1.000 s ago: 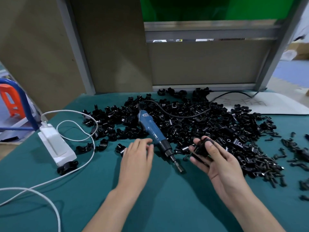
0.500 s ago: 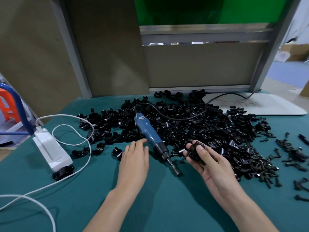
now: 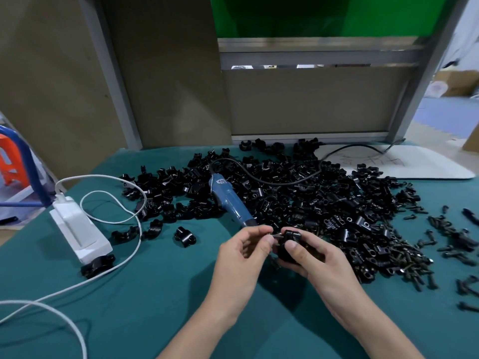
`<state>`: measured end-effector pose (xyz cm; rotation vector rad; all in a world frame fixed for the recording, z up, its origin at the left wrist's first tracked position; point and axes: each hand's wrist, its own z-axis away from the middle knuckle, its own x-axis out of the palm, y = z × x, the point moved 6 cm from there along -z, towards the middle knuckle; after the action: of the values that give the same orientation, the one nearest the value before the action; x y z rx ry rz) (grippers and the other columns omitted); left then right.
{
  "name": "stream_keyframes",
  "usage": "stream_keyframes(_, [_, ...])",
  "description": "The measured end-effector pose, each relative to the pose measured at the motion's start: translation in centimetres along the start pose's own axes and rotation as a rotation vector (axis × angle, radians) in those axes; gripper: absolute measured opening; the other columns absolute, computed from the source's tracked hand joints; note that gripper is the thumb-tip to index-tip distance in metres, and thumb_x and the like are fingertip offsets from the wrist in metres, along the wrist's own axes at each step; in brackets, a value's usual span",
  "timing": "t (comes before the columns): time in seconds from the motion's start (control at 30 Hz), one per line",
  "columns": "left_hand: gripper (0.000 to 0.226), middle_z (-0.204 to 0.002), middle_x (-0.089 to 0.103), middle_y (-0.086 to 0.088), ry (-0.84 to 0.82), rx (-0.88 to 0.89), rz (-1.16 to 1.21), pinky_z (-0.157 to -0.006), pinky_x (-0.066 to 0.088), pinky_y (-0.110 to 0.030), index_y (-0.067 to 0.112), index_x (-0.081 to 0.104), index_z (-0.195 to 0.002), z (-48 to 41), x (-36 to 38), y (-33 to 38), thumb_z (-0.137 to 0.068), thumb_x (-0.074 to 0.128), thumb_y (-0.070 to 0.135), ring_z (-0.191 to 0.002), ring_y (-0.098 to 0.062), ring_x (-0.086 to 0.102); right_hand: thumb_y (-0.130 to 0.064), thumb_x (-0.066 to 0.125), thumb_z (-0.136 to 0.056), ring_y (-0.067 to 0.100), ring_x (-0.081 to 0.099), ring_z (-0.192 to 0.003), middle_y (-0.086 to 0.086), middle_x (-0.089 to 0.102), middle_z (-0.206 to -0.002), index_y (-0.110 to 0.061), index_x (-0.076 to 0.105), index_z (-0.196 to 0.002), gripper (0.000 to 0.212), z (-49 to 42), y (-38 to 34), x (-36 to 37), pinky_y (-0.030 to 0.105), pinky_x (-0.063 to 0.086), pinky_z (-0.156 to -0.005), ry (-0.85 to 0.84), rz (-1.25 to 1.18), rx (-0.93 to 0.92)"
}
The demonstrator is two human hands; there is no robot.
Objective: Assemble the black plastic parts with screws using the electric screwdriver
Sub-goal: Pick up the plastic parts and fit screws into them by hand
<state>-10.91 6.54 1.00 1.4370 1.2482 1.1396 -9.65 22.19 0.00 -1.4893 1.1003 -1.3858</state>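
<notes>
My right hand [image 3: 321,263] grips a black plastic part [image 3: 289,242] just above the green table. My left hand [image 3: 243,252] pinches a small dark screw [image 3: 276,236] against the left side of that part. The blue electric screwdriver [image 3: 229,203] lies untouched on the pile of black plastic parts [image 3: 311,198] behind my hands; its tip is hidden by my left fingers. Loose black screws [image 3: 404,263] lie to the right of the pile.
A white power adapter [image 3: 77,229] with white cables [image 3: 114,221] sits at the left, one black part [image 3: 97,265] leaning at its front. Single black parts [image 3: 185,237] lie left of my hands. A white board [image 3: 414,164] lies at the back right.
My left hand rose from the table beside the screwdriver and moved right to meet the part. My right hand has kept hold of the part and drawn it nearer.
</notes>
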Motion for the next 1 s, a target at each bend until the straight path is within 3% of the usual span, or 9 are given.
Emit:
stream_keyframes(0.3, [0.011, -0.088, 0.077, 0.003, -0.003, -0.026, 0.026, -0.074, 0.053, -0.017, 0.022, 0.075, -0.101, -0.2, -0.3, -0.2, -0.096, 0.067, 0.016, -0.081, -0.004, 0.07, -0.029, 0.074, -0.086, 0.02, 0.074, -0.108, 0.003, 0.078, -0.116, -0.031, 0.078, -0.114, 0.028, 0.4, -0.2, 0.5, 0.029, 0.059, -0.092, -0.051, 0.184, -0.042])
stream_keyframes(0.47, [0.011, -0.085, 0.077, 0.002, 0.008, -0.046, 0.043, -0.07, 0.053, -0.016, 0.02, 0.075, -0.099, -0.3, -0.4, -0.4, -0.096, 0.066, 0.016, -0.076, -0.003, 0.068, -0.029, 0.073, -0.086, 0.017, 0.075, -0.105, -0.001, 0.078, -0.113, -0.026, 0.076, -0.117, 0.031, 0.6, -0.5, 0.7, 0.022, 0.058, -0.088, -0.062, 0.275, -0.07])
stream_keyframes(0.57, [0.01, -0.081, 0.076, 0.002, 0.015, -0.061, 0.041, -0.067, 0.052, -0.015, 0.02, 0.076, -0.094, -0.4, -0.4, -0.5, -0.095, 0.067, 0.017, -0.071, -0.002, 0.067, -0.033, 0.072, -0.085, 0.013, 0.076, -0.099, -0.005, 0.079, -0.108, -0.032, 0.076, -0.115, 0.03, 0.7, -0.7, 1.0, 0.015, 0.054, -0.085, -0.083, 0.351, -0.097])
stream_keyframes(0.8, [0.022, -0.063, 0.063, 0.011, -0.034, -0.044, -0.183, -0.058, 0.05, -0.028, 0.027, 0.068, -0.077, 0.0, -0.1, -0.8, -0.096, 0.065, 0.039, -0.062, -0.005, 0.055, -0.037, 0.071, -0.087, 0.012, 0.076, -0.095, -0.006, 0.079, -0.102, -0.045, 0.074, -0.11, 0.025, 0.9, -0.8, 1.2, 0.019, 0.056, -0.086, -0.119, 0.43, -0.136])
stream_keyframes(0.9, [0.011, -0.071, 0.065, 0.015, -0.088, -0.058, -0.158, -0.058, 0.049, -0.022, 0.029, 0.069, -0.086, -0.2, 0.0, -0.8, -0.097, 0.066, 0.028, -0.067, -0.001, 0.058, -0.038, 0.071, -0.086, 0.008, 0.075, -0.096, -0.01, 0.079, -0.103, -0.047, 0.073, -0.109, 0.025, 0.8, -0.9, 1.0, 0.015, 0.053, -0.085, -0.106, 0.447, -0.143])
stream_keyframes(1.0, [0.008, -0.077, 0.067, 0.011, -0.124, -0.151, -0.024, -0.054, 0.05, -0.022, 0.019, 0.067, -0.105, -0.3, 0.3, -1.0, -0.097, 0.066, 0.021, -0.068, -0.002, 0.061, -0.037, 0.07, -0.085, 0.003, 0.073, -0.095, -0.012, 0.079, -0.101, -0.048, 0.073, -0.108, 0.025, 0.8, -1.1, 1.0, 0.01, 0.05, -0.082, -0.097, 0.47, -0.165])
